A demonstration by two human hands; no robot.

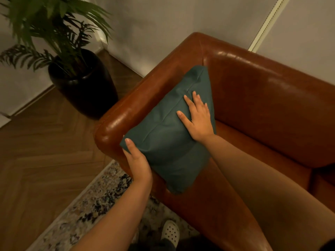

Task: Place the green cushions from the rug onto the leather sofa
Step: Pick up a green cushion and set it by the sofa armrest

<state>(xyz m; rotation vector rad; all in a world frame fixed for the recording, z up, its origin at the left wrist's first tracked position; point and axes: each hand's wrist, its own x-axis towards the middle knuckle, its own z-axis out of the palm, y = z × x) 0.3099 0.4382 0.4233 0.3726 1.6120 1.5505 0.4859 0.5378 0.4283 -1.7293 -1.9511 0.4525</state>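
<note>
A white shoe [170,232] stands on the rug [87,205] just in front of the sofa [262,105]. Both bare forearms reach over the sofa's front edge. The left hand [138,162] grips the near corner of the green cushion [168,142], at the front end of the sofa's arm. Its thumb lies on top and its fingers wrap behind the edge, mostly hidden. The right hand [196,118] lies flat on the cushion's upper face, fingers straight and slightly spread, palm pressing the fabric.

The cushion is on the sofa, tilted against the inner side of the arm. Its far corner points into the angle where the arm meets the backrest, and its near corner hangs toward the seat's front edge. To the cushion's right, bare seat and backrest run on out of view. Beyond the sofa's arm stands a dark pot [85,84] with a palm, on wood floor, close to the wall.
</note>
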